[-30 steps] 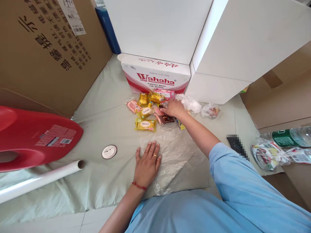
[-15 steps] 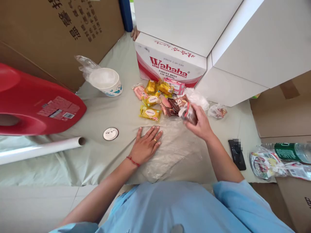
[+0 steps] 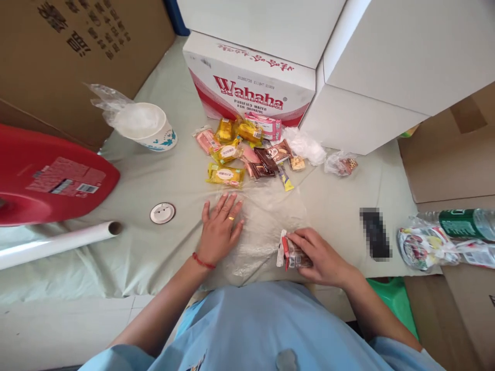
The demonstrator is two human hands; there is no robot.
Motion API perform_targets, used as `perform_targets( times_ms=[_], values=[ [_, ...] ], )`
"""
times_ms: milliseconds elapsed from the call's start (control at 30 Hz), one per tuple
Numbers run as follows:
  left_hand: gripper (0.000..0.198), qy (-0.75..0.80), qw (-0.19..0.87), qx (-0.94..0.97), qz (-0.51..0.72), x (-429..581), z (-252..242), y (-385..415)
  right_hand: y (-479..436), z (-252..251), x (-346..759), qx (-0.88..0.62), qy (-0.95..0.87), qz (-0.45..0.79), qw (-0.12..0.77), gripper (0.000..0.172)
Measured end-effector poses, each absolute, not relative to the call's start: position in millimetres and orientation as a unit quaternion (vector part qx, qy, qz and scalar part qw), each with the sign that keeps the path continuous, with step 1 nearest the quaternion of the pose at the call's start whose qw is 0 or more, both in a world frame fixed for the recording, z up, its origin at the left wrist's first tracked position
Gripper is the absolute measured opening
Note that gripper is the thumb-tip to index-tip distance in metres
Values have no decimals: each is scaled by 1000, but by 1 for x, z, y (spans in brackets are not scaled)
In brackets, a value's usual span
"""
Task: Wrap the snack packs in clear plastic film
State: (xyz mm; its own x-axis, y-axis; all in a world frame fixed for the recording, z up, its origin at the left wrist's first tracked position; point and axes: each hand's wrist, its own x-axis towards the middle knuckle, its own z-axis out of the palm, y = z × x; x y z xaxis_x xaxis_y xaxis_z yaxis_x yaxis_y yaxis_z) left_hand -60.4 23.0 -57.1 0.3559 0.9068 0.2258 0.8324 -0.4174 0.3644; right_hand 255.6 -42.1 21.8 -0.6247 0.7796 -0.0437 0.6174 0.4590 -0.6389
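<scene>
1. The view looks from the wearer's head, above the shirt [image 3: 247,335].
2. It faces forward and steeply down, across the worktop [image 3: 135,185] to the carton [image 3: 247,85].
3. It is near; the snacks [image 3: 249,153] sit just above mid-frame.

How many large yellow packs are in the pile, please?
4: the front pack, nearest the left hand; the middle pack behind it; the back-left pack and back-right pack, before the Wahaha box. More may be hidden.

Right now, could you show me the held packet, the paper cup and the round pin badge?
Held packet [image 3: 299,256]: head view, on its brown wrapper.
Paper cup [image 3: 162,140]: head view, on its patterned outer wall.
Round pin badge [image 3: 162,213]: head view, on its upturned pin side.
</scene>
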Motion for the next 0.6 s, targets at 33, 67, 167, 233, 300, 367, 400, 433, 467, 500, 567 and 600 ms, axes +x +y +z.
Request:
perform_targets(
  times_ms=[33,67,167,233,300,367,400,433,467,500,567,600],
  values=[
    [55,536,85,815,205,-57,-55,14,-32,29,254,-414,-849,296,143,96],
    [55,536,79,816,202,-55,-53,5,-21,35,252,-412,-855,275,153,94],
    [56,524,81,833,159,-50,-54,-24,15,41,235,-390,-882,220,146,86],
    [58,522,81,837,142,-52,-57,-39,35,33,219,-367,-900,206,118,81],
    [57,529,72,831,155,-58,-58,-46,49,18,203,-343,-913,204,85,77],
    [52,554,52,808,195,-70,-54,-42,56,2,193,-334,-917,208,57,76],
    [48,571,41,790,222,-77,-50,-35,56,-5,190,-333,-917,213,53,77],
    [45,589,29,768,250,-85,-45,-25,55,-10,190,-335,-915,218,58,79],
    [41,605,19,747,275,-93,-40,-11,52,-12,192,-339,-911,224,72,81],
    [38,619,8,726,299,-103,-34,6,48,-13,196,-348,-904,229,96,80],
    [36,645,-1,690,328,-122,-25,47,36,-11,208,-381,-882,228,160,72],
    [37,656,-6,675,338,-132,-22,70,29,-9,215,-405,-866,222,191,66]
  ],
)
